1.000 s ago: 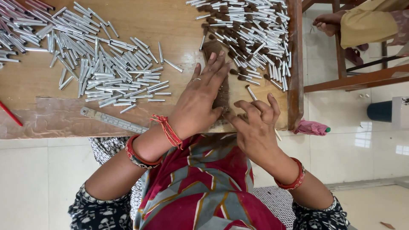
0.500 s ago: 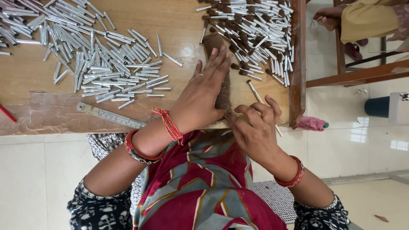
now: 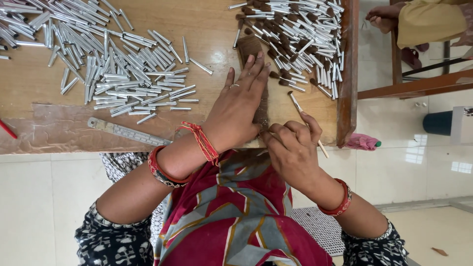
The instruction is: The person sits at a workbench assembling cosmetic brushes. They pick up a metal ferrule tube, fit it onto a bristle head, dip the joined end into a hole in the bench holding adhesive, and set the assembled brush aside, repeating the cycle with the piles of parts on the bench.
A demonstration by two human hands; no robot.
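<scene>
Head view: left hand (image 3: 236,111) flat, fingers spread on brown block (image 3: 251,47); right hand (image 3: 290,148) curled, pinching brush (image 3: 308,123)

Wooden table (image 3: 217,29), loose silver tubes (image 3: 113,64), heap of bristled tubes (image 3: 295,34), metal ruler (image 3: 123,131)
</scene>
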